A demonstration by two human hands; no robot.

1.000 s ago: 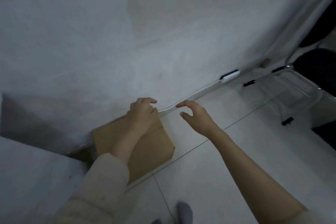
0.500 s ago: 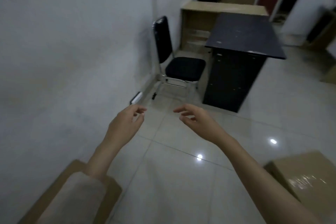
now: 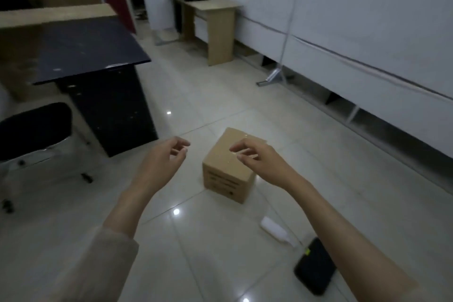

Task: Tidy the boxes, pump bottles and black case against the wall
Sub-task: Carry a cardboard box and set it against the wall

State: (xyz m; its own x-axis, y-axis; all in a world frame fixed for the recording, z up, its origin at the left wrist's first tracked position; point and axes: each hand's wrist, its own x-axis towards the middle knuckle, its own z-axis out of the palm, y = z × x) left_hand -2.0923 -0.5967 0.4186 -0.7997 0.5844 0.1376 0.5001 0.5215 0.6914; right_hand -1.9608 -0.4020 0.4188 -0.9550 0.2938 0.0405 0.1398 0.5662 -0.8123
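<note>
Where both arms reach forward over the floor, the cardboard box serves as landmark for all places below.
Cardboard box [image 3: 229, 167]: stands on the tiled floor [image 3: 245, 105], near the middle of the view; sealed with clear tape on top; dark print on the face turned to the viewer, too blurred to read.
Left hand [image 3: 163, 163]: raised in the air to the left of the box, apart from it; fingers loosely curled, thumb near the fingertips, grasping nothing.
Right hand [image 3: 259, 160]: raised above the box's top, right of its centre; fingers half curled and released, holding nothing; whether any fingertip touches the box cannot be told.
Left sleeve [image 3: 98, 267]: pale fabric, nearer the viewer than the box, covering the forearm up to about its middle.
White bottle [image 3: 275, 229]: lies on its side on the floor, on the viewer's side of the box and to its right, apart from it.
Black case [image 3: 315, 266]: lies flat on the floor, just beyond the white bottle from the box; a small yellow mark near its upper corner.
Dark table [image 3: 90, 54]: stands left of the box and farther from the viewer.
Black chair [image 3: 34, 127]: far left of the box, beside the dark table.
Wooden table [image 3: 213, 24]: well behind the box, against the white wall [image 3: 367, 19].
White wall: runs along the right side, well apart from the box.
</note>
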